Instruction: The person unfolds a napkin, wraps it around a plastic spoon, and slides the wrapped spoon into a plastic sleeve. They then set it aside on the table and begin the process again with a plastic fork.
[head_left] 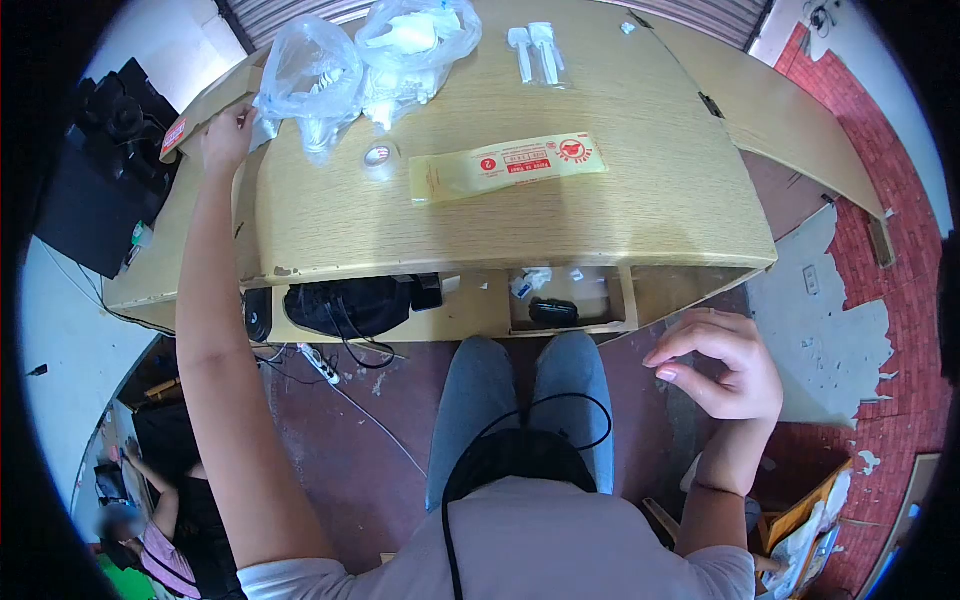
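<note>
My left hand (228, 140) reaches to the far left of the desk, its fingers closed at the edge of a cardboard box (212, 100) and beside a clear plastic bag (312, 75). What the fingertips hold there, if anything, is hidden. My right hand (728, 365) hangs in the air off the desk's right front corner, its fingers curled, thumb apart from them and nothing between. A yellow plastic wrapper with red print (508, 168) lies mid-desk. Left of it sits a roll of clear tape (380, 158). Wrapped white plastic spoons (541, 55) lie farther back.
A second clear bag with white items (415, 50) stands at the back. Below the desktop (620, 220), an open drawer (600, 310) holds a black object, and a black bag (350, 305) sits on the shelf. Another person (165, 530) is at lower left.
</note>
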